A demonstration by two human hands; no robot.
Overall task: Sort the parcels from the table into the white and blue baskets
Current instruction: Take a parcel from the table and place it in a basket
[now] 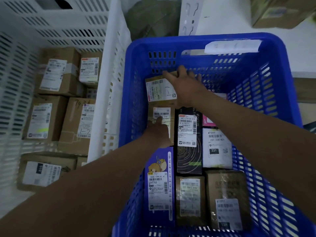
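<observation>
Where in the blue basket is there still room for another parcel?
Free: the far right part of the blue basket, beyond the pink parcel and right of the right hand. Crowded: the near half and left column, packed box to box.

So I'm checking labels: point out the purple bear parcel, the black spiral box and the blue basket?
purple bear parcel (159, 183): head view, on its white label.
black spiral box (188, 156): head view, on the spiral print.
blue basket (266, 103): head view, on its right wall.

The right hand (185, 86) hides much of a brown parcel (160, 88); label print blurs
</observation>
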